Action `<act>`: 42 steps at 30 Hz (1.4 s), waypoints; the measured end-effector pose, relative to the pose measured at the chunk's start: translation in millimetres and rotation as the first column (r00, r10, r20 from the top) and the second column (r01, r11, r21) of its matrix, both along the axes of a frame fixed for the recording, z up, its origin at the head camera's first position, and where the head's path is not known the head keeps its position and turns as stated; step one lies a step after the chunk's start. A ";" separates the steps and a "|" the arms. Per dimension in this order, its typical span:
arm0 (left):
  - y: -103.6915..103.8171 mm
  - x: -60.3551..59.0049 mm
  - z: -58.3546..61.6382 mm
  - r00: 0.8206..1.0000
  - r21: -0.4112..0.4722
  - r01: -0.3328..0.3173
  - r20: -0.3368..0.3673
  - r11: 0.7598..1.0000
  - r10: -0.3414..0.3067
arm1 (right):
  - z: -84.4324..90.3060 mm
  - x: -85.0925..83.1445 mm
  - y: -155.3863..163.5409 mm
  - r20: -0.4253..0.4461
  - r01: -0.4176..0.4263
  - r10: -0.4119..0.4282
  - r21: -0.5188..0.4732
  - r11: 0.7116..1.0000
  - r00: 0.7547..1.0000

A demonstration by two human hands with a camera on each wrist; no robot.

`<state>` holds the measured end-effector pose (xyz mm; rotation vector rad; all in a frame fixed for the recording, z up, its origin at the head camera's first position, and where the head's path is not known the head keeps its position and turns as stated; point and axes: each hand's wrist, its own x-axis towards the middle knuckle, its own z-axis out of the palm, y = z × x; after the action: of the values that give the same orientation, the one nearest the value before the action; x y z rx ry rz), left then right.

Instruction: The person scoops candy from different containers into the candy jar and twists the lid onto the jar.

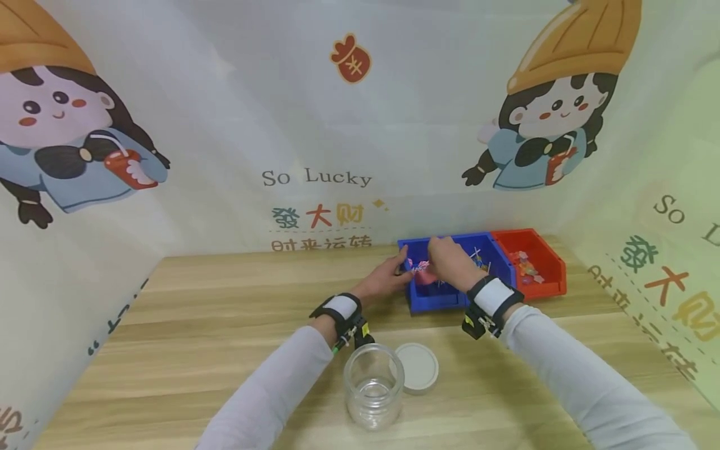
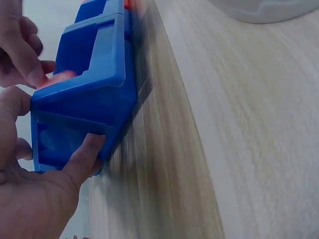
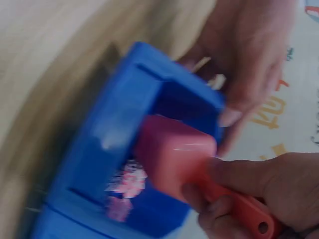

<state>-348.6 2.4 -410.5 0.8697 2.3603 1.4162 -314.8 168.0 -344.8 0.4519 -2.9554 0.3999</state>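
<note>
A blue bin [image 1: 435, 299] stands on the wooden table beside a red bin [image 1: 548, 275]. My left hand [image 1: 390, 275] grips the blue bin's left end, thumb on its outer face in the left wrist view [image 2: 82, 157]. My right hand [image 1: 448, 261] reaches into the bin and holds a pink scoop [image 3: 174, 154] by its orange-red handle [image 3: 241, 206]. The scoop's mouth sits low inside the blue bin [image 3: 114, 129], above small pink pieces [image 3: 127, 184]. The blue bin [image 2: 89, 94] fills the left of the left wrist view.
A lidless glass jar [image 1: 374, 387] stands near the table's front edge, its white lid [image 1: 417, 367] flat beside it on the right. The red bin holds small coloured pieces [image 1: 527, 269]. Printed cloth walls close the back and both sides.
</note>
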 end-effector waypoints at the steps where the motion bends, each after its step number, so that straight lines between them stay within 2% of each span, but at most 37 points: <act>1: 0.7 0.0 -0.8 1.000 0.006 0.000 0.015 1.000 0.000 | -4.3 -0.7 0.6 -0.007 0.013 -0.013 -0.018 1.000 1.000; 3: 2.0 -0.2 -1.9 0.999 0.002 -0.008 0.035 1.000 0.008 | -12.1 -0.8 0.4 -0.026 0.045 -0.046 -0.047 0.998 0.999; 5: 2.3 -1.2 -2.2 0.999 0.002 -0.015 0.048 1.000 0.015 | -19.2 0.8 -0.7 -0.088 0.059 -0.064 -0.054 0.997 0.994; 9: 2.2 -3.1 -1.4 0.998 0.018 -0.024 0.057 1.000 0.023 | -29.7 4.6 -11.1 -0.195 0.128 -0.142 -0.084 0.988 0.970; 12: 2.8 -3.3 -0.9 0.996 0.023 -0.036 0.081 0.999 0.034 | -31.3 5.6 -17.2 -0.207 0.167 -0.188 -0.113 0.979 0.960; 16: 3.9 -1.3 -1.2 0.994 0.013 -0.053 0.101 0.999 0.052 | -16.6 -3.1 -12.5 -0.104 0.164 -0.175 -0.105 0.981 0.979; 19: 7.7 1.0 -1.0 0.996 -0.035 -0.051 0.073 0.998 0.053 | 5.0 -12.8 -0.1 0.029 0.144 -0.144 -0.022 0.989 0.989; 23: 9.9 4.8 1.8 0.998 -0.137 -0.060 -0.014 0.989 0.059 | 29.3 -18.9 9.6 0.207 0.096 -0.117 0.108 0.990 0.971; 25: 8.8 6.1 4.8 0.997 -0.157 -0.075 -0.040 0.985 0.069 | 37.4 -19.5 10.2 0.268 0.077 -0.109 0.125 0.989 0.957; 27: 6.8 7.0 7.7 0.996 -0.164 -0.083 -0.051 0.983 0.076 | 43.2 -19.0 9.6 0.296 0.063 -0.095 0.115 0.991 0.951; 32: 7.0 7.0 9.4 0.996 -0.162 -0.084 -0.031 0.983 0.080 | 56.3 -13.3 11.5 0.286 0.034 -0.062 0.101 0.994 0.956; 34: 7.3 6.7 8.6 0.996 -0.159 -0.086 -0.024 0.984 0.083 | 61.8 -10.6 11.0 0.283 0.029 -0.066 0.134 0.991 0.957; 36: 7.4 6.7 8.2 0.996 -0.155 -0.089 -0.022 0.984 0.087 | 65.6 -8.6 10.0 0.309 0.033 -0.088 0.179 0.983 0.947; 40: 7.7 7.0 7.8 0.996 -0.151 -0.094 -0.012 0.984 0.094 | 64.1 -6.0 5.0 0.364 0.037 -0.137 0.268 0.963 0.921; 42: 7.9 7.3 7.6 0.995 -0.148 -0.095 -0.002 0.984 0.096 | 57.5 -6.2 2.9 0.338 0.027 -0.123 0.273 0.962 0.933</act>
<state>-341.4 10.3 -402.9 0.7224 2.4966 1.2548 -320.9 170.9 -287.2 0.3179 -3.3842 0.0785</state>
